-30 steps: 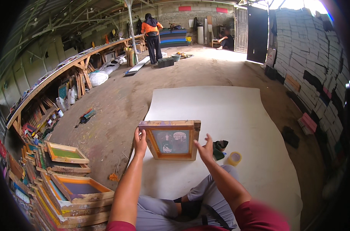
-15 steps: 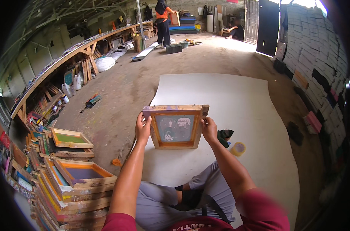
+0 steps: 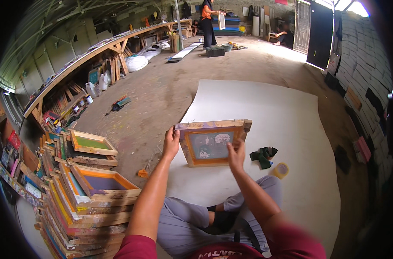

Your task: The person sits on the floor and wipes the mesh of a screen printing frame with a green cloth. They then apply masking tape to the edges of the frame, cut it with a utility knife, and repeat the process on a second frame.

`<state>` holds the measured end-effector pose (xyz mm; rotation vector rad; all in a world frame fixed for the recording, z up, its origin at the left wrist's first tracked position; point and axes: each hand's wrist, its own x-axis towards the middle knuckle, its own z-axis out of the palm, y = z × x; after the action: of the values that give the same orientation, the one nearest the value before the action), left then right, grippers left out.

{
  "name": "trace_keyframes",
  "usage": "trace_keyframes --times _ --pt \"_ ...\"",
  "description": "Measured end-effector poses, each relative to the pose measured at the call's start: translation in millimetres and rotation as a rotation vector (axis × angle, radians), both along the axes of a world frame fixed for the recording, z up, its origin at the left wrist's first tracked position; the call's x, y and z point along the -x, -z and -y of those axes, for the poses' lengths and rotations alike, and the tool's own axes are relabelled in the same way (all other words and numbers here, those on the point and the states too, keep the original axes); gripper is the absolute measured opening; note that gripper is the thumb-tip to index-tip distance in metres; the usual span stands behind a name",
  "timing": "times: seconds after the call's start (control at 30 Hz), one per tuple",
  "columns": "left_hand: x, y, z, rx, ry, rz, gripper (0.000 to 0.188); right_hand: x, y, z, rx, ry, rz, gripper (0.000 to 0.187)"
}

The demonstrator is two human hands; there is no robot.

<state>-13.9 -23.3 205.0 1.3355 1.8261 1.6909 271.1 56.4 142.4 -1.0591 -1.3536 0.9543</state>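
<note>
A wooden screen-printing frame (image 3: 213,124) stands upright in front of me, tilted slightly, its lower edge at the white sheet. Orange borders its grey mesh (image 3: 200,140), which carries a pale printed design. My left hand (image 3: 171,143) is closed round the frame's left side, thumb on the near face. My right hand (image 3: 236,154) is in front of the frame's right side with fingers raised and apart; whether the fingertips touch the mesh I cannot tell. Beyond my right forearm lie a dark green cloth (image 3: 264,157) and a roll of yellow tape (image 3: 281,170) on the sheet.
The white sheet (image 3: 291,207) covers the floor beneath me. At my left rise stacks of screen frames (image 3: 103,183). A long workbench (image 3: 75,64) runs along the left wall. Far off, a person in orange (image 3: 207,21) holds a frame; another person (image 3: 284,36) sits near the door.
My right hand has let go of the frame's upper right edge and moved in front of its right side. My left hand keeps its grip. The whole view has shifted, moving the scene rightward.
</note>
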Motion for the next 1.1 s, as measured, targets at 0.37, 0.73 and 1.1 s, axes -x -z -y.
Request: trace_keyframes --times 0.37,0.73,1.1 --pt "-53.5 6.0 77.2 -0.224 -0.093 -0.168 0.040 99.8 -90.1 55.6 0.485 -0.391 -0.428 0.050" --pt "-93.0 24.6 159.6 -0.097 -0.339 -0.175 0.041 121.6 -109.4 112.8 0.427 -0.755 -0.109 0.053" --pt "-107.5 28.3 197.7 0.066 -0.432 -0.126 0.068 144.2 -147.4 158.4 0.357 -0.964 -0.073 0.041"
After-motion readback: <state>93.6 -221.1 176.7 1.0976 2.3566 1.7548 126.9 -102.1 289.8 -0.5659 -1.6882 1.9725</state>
